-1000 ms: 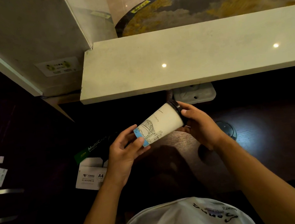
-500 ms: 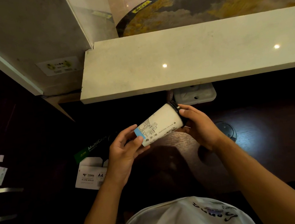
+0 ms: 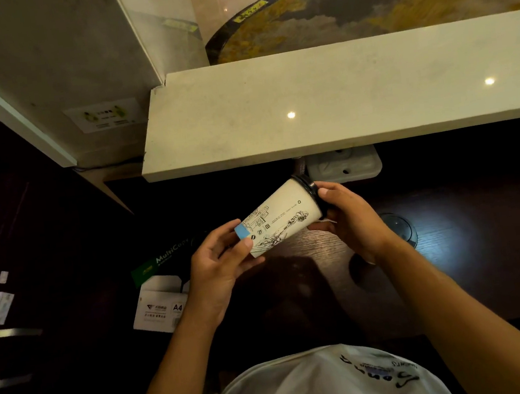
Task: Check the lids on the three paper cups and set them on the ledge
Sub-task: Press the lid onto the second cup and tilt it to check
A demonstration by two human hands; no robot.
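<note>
A white paper cup with black line drawings and a blue band at its base lies tilted on its side between both hands, below the ledge. My left hand grips the cup's base end. My right hand holds the top end, fingers around its black lid. The pale stone ledge runs across the view above the cup and carries nothing. No other paper cups are in view.
Under the hands is a dark wooden desk with a round cable grommet. A white socket block sits beneath the ledge. A box of A4 copy paper lies at the lower left. A grey pillar stands at the left.
The cup has turned about its own axis between the hands, so different drawings face up. Hands and cup stay in nearly the same place.
</note>
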